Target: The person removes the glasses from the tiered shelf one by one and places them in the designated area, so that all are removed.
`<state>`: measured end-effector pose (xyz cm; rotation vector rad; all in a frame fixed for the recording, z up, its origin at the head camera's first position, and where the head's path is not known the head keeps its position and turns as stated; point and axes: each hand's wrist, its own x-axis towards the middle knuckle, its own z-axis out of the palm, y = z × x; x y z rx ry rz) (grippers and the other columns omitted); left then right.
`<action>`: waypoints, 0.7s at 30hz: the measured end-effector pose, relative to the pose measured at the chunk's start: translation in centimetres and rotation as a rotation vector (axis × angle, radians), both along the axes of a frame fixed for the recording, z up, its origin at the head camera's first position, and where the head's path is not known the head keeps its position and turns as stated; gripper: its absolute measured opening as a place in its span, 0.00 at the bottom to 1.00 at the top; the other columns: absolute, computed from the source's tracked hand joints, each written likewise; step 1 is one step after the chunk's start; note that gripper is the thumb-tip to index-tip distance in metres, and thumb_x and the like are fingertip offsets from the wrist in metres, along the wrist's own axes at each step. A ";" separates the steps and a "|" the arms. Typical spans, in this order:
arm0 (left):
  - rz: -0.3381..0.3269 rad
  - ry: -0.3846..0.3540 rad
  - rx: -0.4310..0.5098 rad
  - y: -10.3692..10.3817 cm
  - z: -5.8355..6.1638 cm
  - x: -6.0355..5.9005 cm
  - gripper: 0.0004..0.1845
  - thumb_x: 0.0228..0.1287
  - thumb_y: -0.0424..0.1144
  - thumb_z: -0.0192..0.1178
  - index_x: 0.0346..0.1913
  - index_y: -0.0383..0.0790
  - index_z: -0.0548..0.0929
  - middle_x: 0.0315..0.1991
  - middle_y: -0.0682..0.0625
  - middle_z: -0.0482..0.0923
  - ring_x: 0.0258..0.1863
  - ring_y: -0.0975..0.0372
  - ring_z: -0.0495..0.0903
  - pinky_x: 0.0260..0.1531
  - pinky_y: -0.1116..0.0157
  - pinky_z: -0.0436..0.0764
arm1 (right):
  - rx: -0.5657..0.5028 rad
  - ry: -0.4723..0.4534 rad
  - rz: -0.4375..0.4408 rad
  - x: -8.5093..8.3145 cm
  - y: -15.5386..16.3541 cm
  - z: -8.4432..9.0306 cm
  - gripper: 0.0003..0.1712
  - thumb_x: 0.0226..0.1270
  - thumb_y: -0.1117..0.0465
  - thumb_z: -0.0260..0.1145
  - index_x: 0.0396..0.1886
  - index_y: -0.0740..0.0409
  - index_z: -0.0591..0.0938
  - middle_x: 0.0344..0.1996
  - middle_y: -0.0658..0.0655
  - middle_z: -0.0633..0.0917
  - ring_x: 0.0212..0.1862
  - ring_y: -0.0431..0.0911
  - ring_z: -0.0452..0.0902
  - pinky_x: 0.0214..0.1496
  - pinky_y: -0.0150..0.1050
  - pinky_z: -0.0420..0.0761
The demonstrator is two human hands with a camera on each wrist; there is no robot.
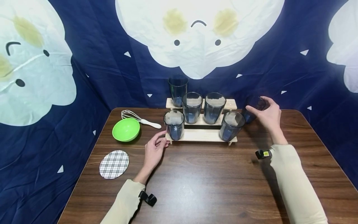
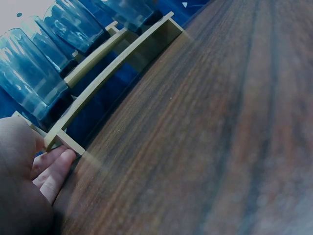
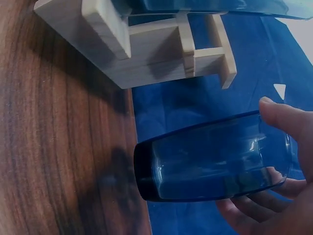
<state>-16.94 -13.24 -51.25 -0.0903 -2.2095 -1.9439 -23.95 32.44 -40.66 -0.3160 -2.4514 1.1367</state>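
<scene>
A stepped wooden rack (image 1: 201, 136) stands at the back middle of the table and carries several blue glasses, among them the front left one (image 1: 174, 124) and the front right one (image 1: 231, 125). My left hand (image 1: 162, 139) holds the rack's front left end, thumb by the shelf end. In the left wrist view its fingertips (image 2: 61, 164) touch the rack's foot (image 2: 66, 142). To the right of the rack, my right hand (image 1: 257, 104) grips another blue glass (image 1: 250, 112) near its rim, by the table's back edge. The right wrist view shows this glass (image 3: 210, 161) between thumb and fingers. Whether it rests on the table is unclear.
A green bowl (image 1: 126, 129) sits left of the rack with a whisk (image 1: 139, 119) behind it. A round plaid coaster (image 1: 114, 164) lies near the table's left edge. The brown wooden table (image 1: 209, 180) is backed by a dark blue cloth (image 1: 112, 71).
</scene>
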 end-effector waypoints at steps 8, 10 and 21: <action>0.013 -0.009 -0.013 -0.2 -0.3 0.0 0.17 0.81 0.25 0.62 0.66 0.34 0.88 0.42 0.32 0.93 0.42 0.42 0.94 0.43 0.70 0.95 | 0.010 -0.002 0.004 -0.2 0.0 -1.0 0.47 0.62 0.50 0.87 0.78 0.62 0.79 0.68 0.67 0.86 0.66 0.60 0.80 0.69 0.50 0.78; 0.016 -0.014 -0.018 -0.2 -0.4 0.0 0.17 0.81 0.25 0.62 0.66 0.34 0.88 0.42 0.32 0.93 0.42 0.44 0.95 0.43 0.70 0.95 | 0.009 -0.004 0.006 -0.2 -0.1 -1.3 0.47 0.62 0.50 0.87 0.78 0.62 0.79 0.68 0.67 0.86 0.65 0.60 0.80 0.69 0.50 0.78; 0.010 -0.007 -0.026 -0.1 0.0 0.0 0.17 0.81 0.25 0.62 0.67 0.34 0.87 0.42 0.33 0.93 0.43 0.42 0.94 0.43 0.69 0.95 | -0.018 -0.010 -0.006 -0.2 0.0 -2.0 0.47 0.62 0.49 0.87 0.77 0.59 0.80 0.67 0.64 0.87 0.60 0.54 0.80 0.56 0.31 0.76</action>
